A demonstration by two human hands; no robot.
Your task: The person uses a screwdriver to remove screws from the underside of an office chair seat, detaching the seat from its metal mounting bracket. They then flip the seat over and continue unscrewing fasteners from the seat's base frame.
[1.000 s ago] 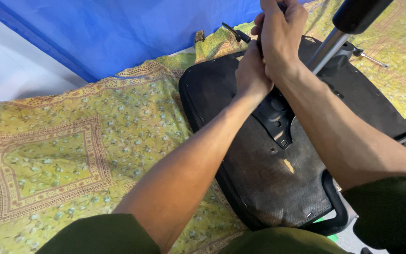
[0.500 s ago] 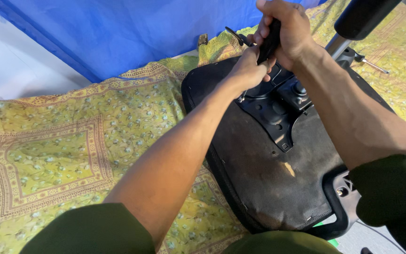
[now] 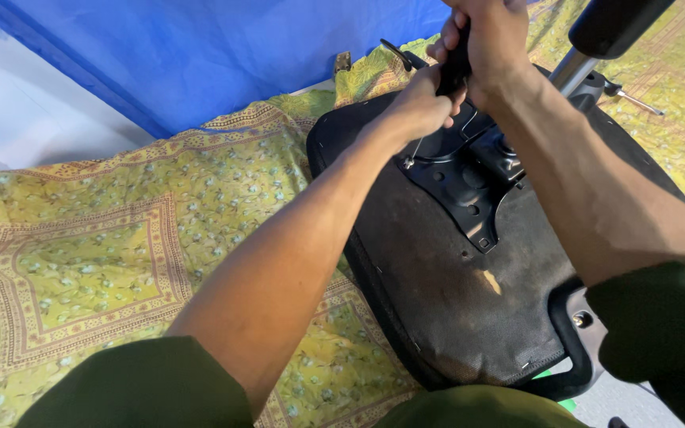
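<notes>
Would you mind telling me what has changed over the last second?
Both hands lifted slightly off the black metal plate, baring it; the right hand keeps gripping the black handle, the left hand stays against it. The upturned chair seat and yellow cloth lie as before.

The right hand [image 3: 491,43] hides most of the black handle [image 3: 455,70].
</notes>
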